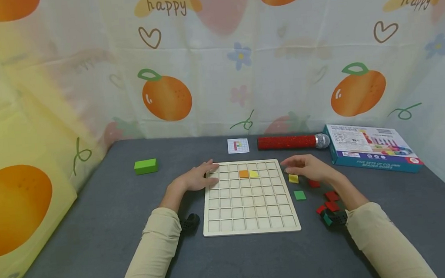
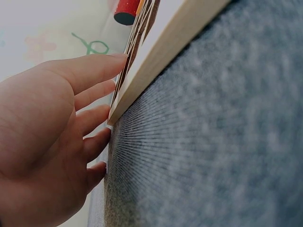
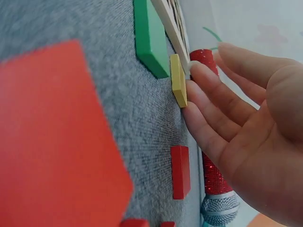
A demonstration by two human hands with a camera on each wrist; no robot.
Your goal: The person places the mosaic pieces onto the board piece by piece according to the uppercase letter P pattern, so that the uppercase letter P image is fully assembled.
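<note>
Grid board [image 1: 252, 200], pale wood, lying flat on the grey surface [image 1: 96, 236], its far edge toward the surface's far edge. Fitted in the second row from the board's far edge: one orange tile [image 1: 243, 174] and one seated yellow tile [image 1: 253, 174], side by side. Loose, off the board's right edge: one loose yellow tile [image 1: 293, 178] near the far right corner, one green tile [image 1: 299, 195] nearer, several red tiles [image 1: 332, 196] farther right.

Left hand [image 1: 197, 177]: fingers spread, at the board's left edge by the far left corner. Right hand [image 1: 309, 167]: fingers loosely extended, thumb apart, at the loose yellow tile; no grip visible.

Hazards, as judged: a sideways push from the left hand could slide the board and shift the fitted tiles; fingertips meeting the loose yellow tile edge-on could shove it against the board; a low right wrist could scatter the red tiles.

Views compared: the right wrist view shows fingertips against the loose yellow tile's edge and nothing pinched, details the head view obscures. Only the head view shows the printed card [image 1: 238, 146] and green block [image 1: 145, 166].
</note>
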